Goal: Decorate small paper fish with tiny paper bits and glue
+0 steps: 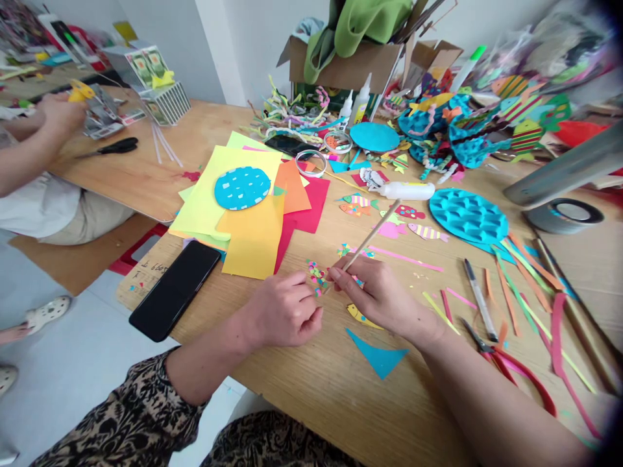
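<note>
My right hand [363, 282] grips a thin wooden stick [372, 235], slanting up to the right, its lower end at small paper dots [318, 275] in several colours. Beside those dots my left hand [287, 308] is closed with curled fingers; whatever is inside them, if anything, is hidden. A yellow paper fish [363, 316] is partly covered by my right hand. Below it lies a blue paper scrap [377, 353]. Further back are striped paper fish [428, 232] and a white glue bottle [406, 190] on its side.
Coloured paper sheets [253, 250] carry a blue oval [242, 188]. A black phone [175, 290] lies at the left edge. Red-handled scissors [511, 366], a pen [481, 299], paper strips and a tape roll [564, 214] lie right. Another person's hands [63, 113] hold something yellow.
</note>
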The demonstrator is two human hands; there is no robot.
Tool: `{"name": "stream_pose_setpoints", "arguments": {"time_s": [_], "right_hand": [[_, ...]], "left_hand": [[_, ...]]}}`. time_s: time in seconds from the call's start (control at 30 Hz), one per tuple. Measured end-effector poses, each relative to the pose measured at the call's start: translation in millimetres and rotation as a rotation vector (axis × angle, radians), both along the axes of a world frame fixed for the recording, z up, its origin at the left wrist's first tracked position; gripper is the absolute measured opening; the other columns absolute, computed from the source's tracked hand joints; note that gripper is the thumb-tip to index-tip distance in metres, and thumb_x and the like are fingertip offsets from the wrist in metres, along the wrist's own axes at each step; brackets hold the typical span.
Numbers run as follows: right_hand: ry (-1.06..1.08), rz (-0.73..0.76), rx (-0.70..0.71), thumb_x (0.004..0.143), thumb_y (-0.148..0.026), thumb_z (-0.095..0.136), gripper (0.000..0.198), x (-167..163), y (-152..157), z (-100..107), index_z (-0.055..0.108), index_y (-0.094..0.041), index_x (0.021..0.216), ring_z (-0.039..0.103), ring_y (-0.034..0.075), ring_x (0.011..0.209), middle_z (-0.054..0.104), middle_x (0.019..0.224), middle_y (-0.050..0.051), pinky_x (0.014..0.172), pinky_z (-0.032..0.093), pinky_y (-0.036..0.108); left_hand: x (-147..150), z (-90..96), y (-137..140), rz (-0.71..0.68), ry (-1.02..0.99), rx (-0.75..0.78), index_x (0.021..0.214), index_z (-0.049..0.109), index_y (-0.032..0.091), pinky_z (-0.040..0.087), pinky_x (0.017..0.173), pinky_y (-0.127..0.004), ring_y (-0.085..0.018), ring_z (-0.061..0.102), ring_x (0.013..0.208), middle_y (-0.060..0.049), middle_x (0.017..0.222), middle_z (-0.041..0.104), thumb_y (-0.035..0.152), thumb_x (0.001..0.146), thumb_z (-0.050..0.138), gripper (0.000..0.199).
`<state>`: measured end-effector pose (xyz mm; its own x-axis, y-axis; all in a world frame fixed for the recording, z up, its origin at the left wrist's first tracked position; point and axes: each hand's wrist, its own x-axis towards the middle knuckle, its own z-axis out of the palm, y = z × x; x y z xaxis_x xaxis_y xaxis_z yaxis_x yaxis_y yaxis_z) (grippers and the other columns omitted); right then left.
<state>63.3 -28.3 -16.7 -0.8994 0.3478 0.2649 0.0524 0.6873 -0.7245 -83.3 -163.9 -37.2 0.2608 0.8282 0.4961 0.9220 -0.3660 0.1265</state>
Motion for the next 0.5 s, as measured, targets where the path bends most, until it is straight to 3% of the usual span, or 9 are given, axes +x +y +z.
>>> {"name": "stream_pose_setpoints", "arguments": {"time_s": [0.13,0.33,0.5], "right_hand": [[-0.01,0.003,0.012,0.097,-0.026,0.046,0.03,-0.9,-0.3,0.6,0.059,-0.017,0.072,0.06,0.014,0.067,0.065,0.071,0.004,0.065,0.045,0.028],[-0.022,0.003,0.021,0.097,-0.026,0.045,0.031,-0.4,-0.4,-1.3,0.058,-0.017,0.07,0.059,0.014,0.066,0.064,0.069,0.004,0.064,0.044,0.028],[-0.024,0.013,0.024,0.097,-0.025,0.045,0.029,-1.8,-1.7,-5.6,0.057,-0.017,0.072,0.056,0.014,0.064,0.062,0.069,0.004,0.063,0.043,0.028]], "left_hand": [[-0.8,-3.9,-1.1,-0.033,-0.015,-0.027,0.062,0.061,0.015,0.052,0.061,-0.03,-0.021,0.061,0.077,-0.006,0.072,0.067,0.019,0.081,0.056,0.021],[-1.4,-1.7,-0.9,-0.021,0.013,-0.028,0.058,0.06,0.015,0.048,0.055,-0.03,-0.019,0.057,0.066,-0.004,0.061,0.062,0.018,0.082,0.055,0.024],[-1.6,-0.4,-0.2,-0.043,0.015,-0.019,0.058,0.061,0.016,0.048,0.056,-0.03,-0.018,0.057,0.067,-0.004,0.063,0.064,0.018,0.081,0.054,0.024]]}}
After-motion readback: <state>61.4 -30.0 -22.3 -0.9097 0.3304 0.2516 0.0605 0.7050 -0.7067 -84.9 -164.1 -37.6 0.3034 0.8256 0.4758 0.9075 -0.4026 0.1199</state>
